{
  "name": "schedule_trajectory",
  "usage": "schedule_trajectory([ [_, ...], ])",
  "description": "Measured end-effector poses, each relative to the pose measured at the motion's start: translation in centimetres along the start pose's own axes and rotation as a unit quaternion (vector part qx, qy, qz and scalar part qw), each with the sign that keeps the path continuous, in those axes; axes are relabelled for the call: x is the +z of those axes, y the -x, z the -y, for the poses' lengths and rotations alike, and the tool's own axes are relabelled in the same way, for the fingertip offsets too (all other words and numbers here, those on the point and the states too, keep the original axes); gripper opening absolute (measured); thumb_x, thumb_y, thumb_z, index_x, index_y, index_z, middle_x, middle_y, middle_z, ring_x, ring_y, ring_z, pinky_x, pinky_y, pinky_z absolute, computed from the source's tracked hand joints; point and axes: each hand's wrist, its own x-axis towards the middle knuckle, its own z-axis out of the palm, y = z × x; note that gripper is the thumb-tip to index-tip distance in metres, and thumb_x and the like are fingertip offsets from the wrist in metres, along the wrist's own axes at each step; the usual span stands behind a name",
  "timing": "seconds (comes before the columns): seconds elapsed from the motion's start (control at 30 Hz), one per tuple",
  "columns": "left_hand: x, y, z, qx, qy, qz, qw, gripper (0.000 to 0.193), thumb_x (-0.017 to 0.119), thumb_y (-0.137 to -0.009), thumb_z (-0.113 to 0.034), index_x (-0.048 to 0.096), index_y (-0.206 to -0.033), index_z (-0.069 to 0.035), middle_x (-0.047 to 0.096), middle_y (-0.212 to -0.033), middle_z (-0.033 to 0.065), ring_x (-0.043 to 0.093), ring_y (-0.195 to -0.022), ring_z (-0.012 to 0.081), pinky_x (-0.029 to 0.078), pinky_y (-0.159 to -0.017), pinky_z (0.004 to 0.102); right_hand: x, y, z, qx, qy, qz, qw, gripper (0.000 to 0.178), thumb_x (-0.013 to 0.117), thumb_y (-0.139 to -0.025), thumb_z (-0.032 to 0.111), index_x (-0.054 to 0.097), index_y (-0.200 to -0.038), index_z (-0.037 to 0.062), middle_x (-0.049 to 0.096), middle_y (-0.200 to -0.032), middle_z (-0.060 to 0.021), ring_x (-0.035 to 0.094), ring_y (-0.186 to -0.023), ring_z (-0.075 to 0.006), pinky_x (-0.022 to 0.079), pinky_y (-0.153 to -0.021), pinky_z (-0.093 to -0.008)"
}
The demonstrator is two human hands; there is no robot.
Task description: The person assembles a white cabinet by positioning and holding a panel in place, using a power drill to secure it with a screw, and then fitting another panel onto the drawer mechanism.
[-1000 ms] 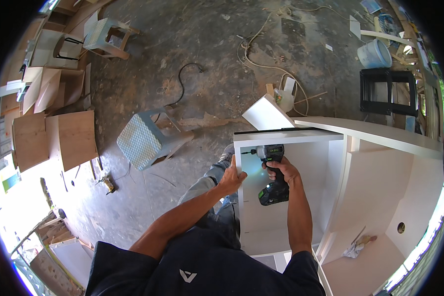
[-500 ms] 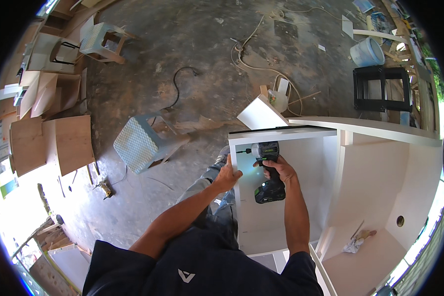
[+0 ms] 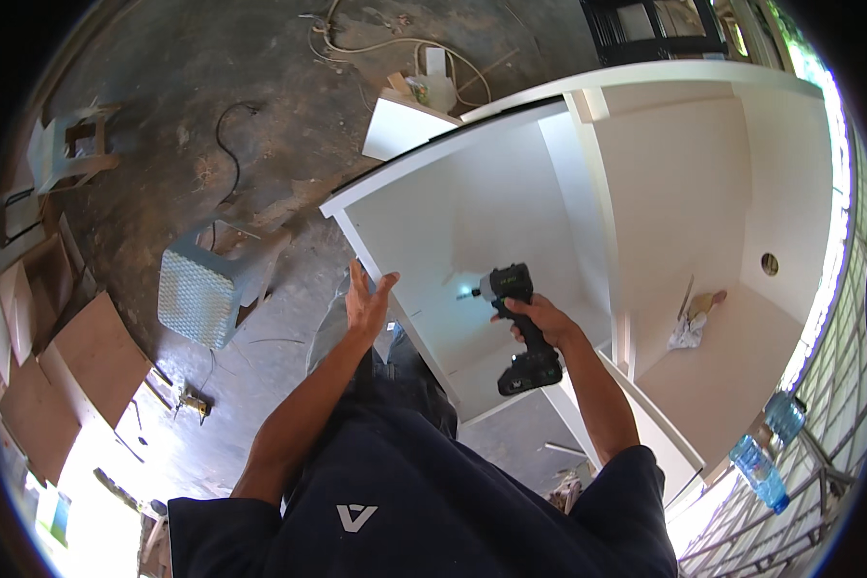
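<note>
My right hand (image 3: 547,322) is wrapped round the grip of a black cordless impact driver (image 3: 511,281), whose lamp glows by the bit. The driver is held over the inside of a white cabinet (image 3: 602,183), its bit pointing left and apart from the side panel. Against that left side panel (image 3: 409,313) rests my left hand (image 3: 366,306), fingers stretched out and thumb apart at the panel's edge. A few small marks show along the panel's inner side.
On the floor to the left stand a light blue stool (image 3: 197,297) and a yellowish power tool (image 3: 195,403). Brown boards (image 3: 96,352) lean farther left. A brush-like tool (image 3: 692,323) lies in the right compartment. Plastic bottles (image 3: 759,472) sit by the grating.
The view has turned, bringing the bottles in. My right hand has drawn the driver away from the side panel's far end. My left hand has moved nearer along the panel, its fingers now straighter.
</note>
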Motion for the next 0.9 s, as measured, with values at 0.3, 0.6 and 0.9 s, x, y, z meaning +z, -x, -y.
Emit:
schedule_trajectory([
  [0.3, 2.8, 2.5, 5.0, -0.140, -0.006, 0.145, 0.979, 0.062, 0.069, -0.070, -0.020, 0.048, -0.124, 0.000, 0.063, -0.108, 0.0152, 0.060, -0.102, 0.0275, 0.047, -0.089, 0.0370, -0.5, 2.4, -8.7, 0.184, -0.011, 0.013, 0.983, 0.029, 0.064, -0.092, 0.021, 0.054, -0.112, 0.0025, 0.069, -0.092, -0.0153, 0.056, -0.053, -0.0145, 0.049, -0.046, -0.0289],
  [0.6, 3.5, 3.2, 4.4, -0.106, 0.003, 0.102, 0.989, 0.029, 0.064, -0.068, -0.010, 0.062, -0.095, 0.002, 0.063, -0.091, 0.0112, 0.059, -0.087, 0.0218, 0.047, -0.076, 0.0334, -1.6, 1.1, -9.1, 0.214, -0.010, 0.011, 0.977, 0.029, 0.065, -0.092, 0.021, 0.053, -0.109, 0.0000, 0.068, -0.093, -0.0189, 0.056, -0.055, -0.0163, 0.050, -0.047, -0.0308],
  [0.9, 3.6, 2.6, 5.4, -0.107, 0.027, 0.131, 0.985, 0.047, 0.066, -0.067, -0.015, 0.055, -0.109, 0.003, 0.063, -0.100, 0.0150, 0.061, -0.094, 0.0254, 0.049, -0.080, 0.0363, -0.1, 2.8, -7.1, 0.197, 0.019, -0.120, 0.973, 0.031, 0.074, -0.084, 0.013, 0.058, -0.105, -0.0033, 0.065, -0.086, -0.0133, 0.065, -0.062, -0.0233, 0.058, -0.053, -0.0340],
])
